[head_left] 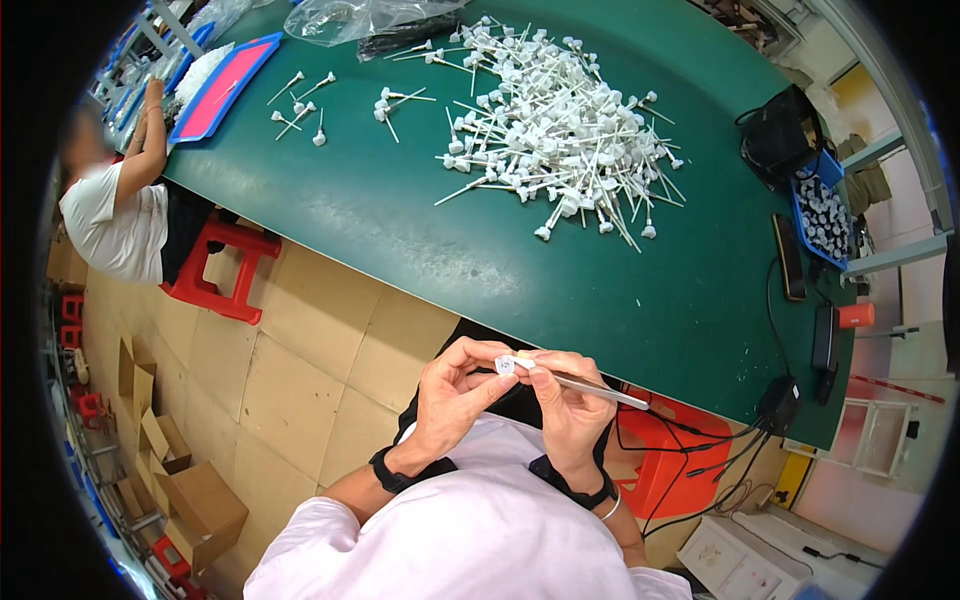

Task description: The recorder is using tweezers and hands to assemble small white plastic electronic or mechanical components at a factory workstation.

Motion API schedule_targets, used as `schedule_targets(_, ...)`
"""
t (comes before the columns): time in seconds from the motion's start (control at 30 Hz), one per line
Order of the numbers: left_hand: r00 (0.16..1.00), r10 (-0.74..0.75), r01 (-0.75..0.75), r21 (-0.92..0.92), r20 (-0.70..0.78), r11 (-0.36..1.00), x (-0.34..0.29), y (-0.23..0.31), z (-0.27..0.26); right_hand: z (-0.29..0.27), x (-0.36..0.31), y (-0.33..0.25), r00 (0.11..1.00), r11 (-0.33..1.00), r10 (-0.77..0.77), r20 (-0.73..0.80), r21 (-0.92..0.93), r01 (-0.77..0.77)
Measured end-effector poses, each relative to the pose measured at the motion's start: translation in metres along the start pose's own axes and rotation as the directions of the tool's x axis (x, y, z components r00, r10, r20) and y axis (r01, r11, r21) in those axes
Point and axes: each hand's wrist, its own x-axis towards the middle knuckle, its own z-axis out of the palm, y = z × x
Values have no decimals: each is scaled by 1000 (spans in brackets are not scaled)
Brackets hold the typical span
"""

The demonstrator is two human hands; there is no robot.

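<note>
In front of my chest, just off the table's near edge, my left hand (456, 396) pinches a small white plastic piece (506, 365) between thumb and fingers. My right hand (570, 412) is closed around a slim, flat silvery metal tool (605, 390). Its handle sticks out to the right, and its other end points at the white piece; the tip's exact contact is too small to make out. Across the green table lies a large heap of white plastic heads with thin stems (560, 120), resembling dispenser pumps. A few similar loose pieces (298, 108) are scattered left of it.
The green table (380, 220) stretches ahead. A blue tray with a pink base (225, 90) lies far left, near a seated person (125, 200). On the right are a blue bin of parts (825, 215), a black bag (782, 135) and cables (745, 440). Red stools (225, 265) stand below.
</note>
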Motion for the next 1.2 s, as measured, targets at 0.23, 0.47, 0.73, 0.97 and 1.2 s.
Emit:
schedule_targets(0.23,1000,-5,5,0,20,1000,1,0,-1,1,2,-2,996,988,91,-3,129,-90)
schedule_targets(0.47,999,-32,34,30,-44,999,-1,3,-5,-4,24,-11,997,984,70,-20,167,-66)
schedule_targets(0.73,958,-115,125,22,-262,992,-1,11,-36,-8,92,22,933,964,261,247,-9,-267)
schedule_targets(0.97,697,-15,-12,-32,-717,999,-27,-20,-178,40,109,59,837,956,248,487,17,-293)
schedule_targets(1.2,-17,-160,-28,-159,-987,987,-161,-111,-363,44,113,59,820,986,111,561,-167,-19)
